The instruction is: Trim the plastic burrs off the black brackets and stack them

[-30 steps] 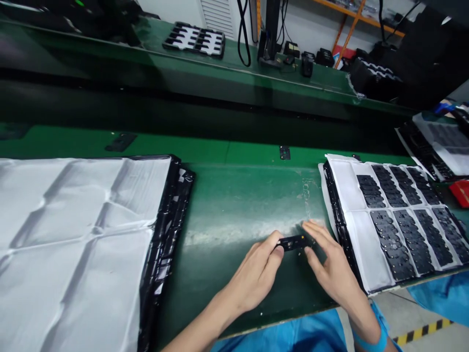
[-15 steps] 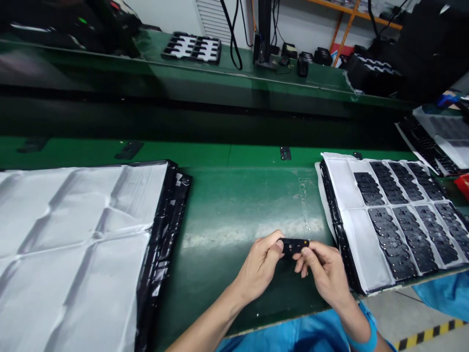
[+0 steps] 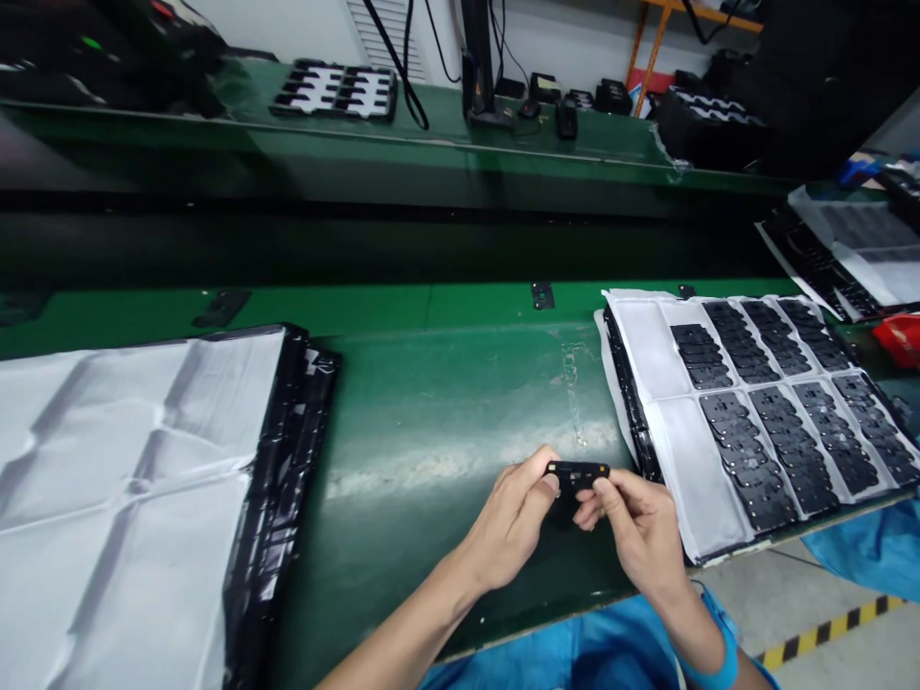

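A small flat black part (image 3: 577, 471) is held between both my hands just above the green bench mat (image 3: 446, 402). My left hand (image 3: 512, 522) pinches its left end with thumb and fingers. My right hand (image 3: 636, 532) pinches its right end, fingers curled under it. To the right lies a black tray (image 3: 647, 450) covered with white paper and rows of several similar black parts (image 3: 776, 422).
A stack of black trays under a creased white sheet (image 3: 129, 479) fills the left. Behind runs a dark conveyor channel, and beyond it a far bench with another tray (image 3: 334, 91), cables and small devices. More trays (image 3: 848, 240) sit at the far right.
My right hand went from spread fingers near the part to a pinch on its right end. The part rose slightly off the mat, and the view shifted a little to the right.
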`<state>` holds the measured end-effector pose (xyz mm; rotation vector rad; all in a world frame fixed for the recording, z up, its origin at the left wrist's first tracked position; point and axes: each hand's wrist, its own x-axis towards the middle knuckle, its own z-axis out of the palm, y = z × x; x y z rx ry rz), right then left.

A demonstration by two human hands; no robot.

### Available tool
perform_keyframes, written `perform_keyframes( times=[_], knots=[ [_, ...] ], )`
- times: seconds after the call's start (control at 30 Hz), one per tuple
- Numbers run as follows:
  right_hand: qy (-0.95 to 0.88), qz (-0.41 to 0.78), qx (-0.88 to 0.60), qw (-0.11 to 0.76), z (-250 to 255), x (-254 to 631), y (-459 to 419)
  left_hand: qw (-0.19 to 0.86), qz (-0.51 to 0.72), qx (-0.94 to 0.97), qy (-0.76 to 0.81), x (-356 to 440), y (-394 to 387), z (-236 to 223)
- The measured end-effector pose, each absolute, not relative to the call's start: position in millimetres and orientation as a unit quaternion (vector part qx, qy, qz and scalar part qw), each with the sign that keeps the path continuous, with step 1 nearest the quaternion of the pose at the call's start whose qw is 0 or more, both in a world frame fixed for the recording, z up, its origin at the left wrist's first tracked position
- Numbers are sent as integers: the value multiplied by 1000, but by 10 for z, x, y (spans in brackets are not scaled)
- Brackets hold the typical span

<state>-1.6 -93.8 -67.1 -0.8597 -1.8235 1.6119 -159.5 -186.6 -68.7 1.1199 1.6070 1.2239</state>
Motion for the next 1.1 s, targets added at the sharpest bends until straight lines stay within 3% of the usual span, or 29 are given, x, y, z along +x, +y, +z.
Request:
perform_keyframes(
  times=[0.47,0.7,0.93,1.1],
  knots=[
    [-810,435,-277,280,-677,62,-801,347,492,426,675,-1571,-1713,-767],
    [-821,442,-275,234,-635,59,-778,332,473,453,679,-1558,-1707,-733],
    [-778,466,-341,249,-502,38,-694,357,436,497,660,-1575,-1729,-796],
    [-712,476,-412,312,-409,160,-717,234,362,564,704,-1479,-1768,-770]
  ],
)
